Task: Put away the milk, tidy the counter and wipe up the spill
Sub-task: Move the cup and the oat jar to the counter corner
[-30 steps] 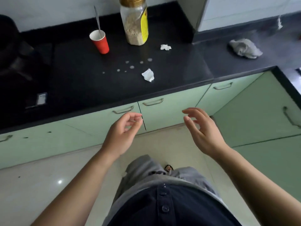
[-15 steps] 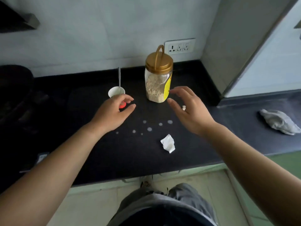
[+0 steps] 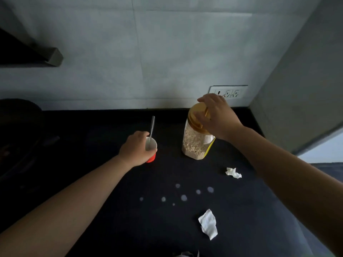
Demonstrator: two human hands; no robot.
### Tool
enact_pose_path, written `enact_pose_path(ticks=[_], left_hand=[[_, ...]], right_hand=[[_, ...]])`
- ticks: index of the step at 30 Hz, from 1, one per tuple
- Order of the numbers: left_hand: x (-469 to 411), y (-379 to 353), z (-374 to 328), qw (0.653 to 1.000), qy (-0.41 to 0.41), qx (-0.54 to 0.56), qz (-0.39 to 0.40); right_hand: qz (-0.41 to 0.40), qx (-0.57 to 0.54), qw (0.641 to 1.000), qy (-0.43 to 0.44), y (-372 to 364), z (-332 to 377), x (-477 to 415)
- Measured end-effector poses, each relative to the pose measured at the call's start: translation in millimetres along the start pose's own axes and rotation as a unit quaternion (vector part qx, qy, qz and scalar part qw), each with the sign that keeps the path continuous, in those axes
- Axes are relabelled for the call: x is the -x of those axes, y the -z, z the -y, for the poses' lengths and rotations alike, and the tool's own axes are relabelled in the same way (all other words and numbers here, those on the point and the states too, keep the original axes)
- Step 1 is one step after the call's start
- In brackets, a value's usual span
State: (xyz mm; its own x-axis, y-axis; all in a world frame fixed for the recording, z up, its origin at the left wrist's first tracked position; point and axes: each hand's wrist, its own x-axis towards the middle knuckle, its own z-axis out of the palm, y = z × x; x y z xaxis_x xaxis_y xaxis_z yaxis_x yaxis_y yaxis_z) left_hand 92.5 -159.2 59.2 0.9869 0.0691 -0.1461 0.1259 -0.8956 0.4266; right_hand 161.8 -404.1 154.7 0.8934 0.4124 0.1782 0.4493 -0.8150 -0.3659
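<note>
On the black counter (image 3: 111, 210) my left hand (image 3: 134, 151) wraps around a red paper cup (image 3: 151, 147) that has a metal spoon (image 3: 152, 127) standing in it. My right hand (image 3: 216, 115) grips the gold lid and handle of a clear jar of oats (image 3: 194, 143) with a yellow label. Several white milk drops (image 3: 183, 197) dot the counter in front of the jar. One crumpled white tissue (image 3: 233, 172) lies right of the drops, another tissue (image 3: 207, 223) nearer the front edge.
A wall socket (image 3: 237, 91) sits behind the jar. A grey wall panel (image 3: 297, 89) closes off the right side. A dark appliance (image 3: 18, 136) fills the counter's left end, under a dark hood (image 3: 27, 52).
The view has closed in on the counter. My left hand has taken hold of the red cup and my right hand has closed on the jar's lid; before, both hovered empty.
</note>
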Motion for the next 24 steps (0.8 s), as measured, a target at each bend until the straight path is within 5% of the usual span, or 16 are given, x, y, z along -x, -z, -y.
enact_pose_path(ticks=[9,15,24], left_hand=[[-31,-32,14,0.999,-0.014,0.022,0.025],[-33,-30,21,0.999,-0.019,0.039,0.017],[-19,-18,2,0.993,-0.050,0.095,-0.038]], right_hand=[[-0.019,0.096,0.994,0.056,-26,-22,-10],[0.064,0.148,0.980,0.116,-2,-40,-13],[0.098,0.097,0.990,0.043,6,-30,-23]])
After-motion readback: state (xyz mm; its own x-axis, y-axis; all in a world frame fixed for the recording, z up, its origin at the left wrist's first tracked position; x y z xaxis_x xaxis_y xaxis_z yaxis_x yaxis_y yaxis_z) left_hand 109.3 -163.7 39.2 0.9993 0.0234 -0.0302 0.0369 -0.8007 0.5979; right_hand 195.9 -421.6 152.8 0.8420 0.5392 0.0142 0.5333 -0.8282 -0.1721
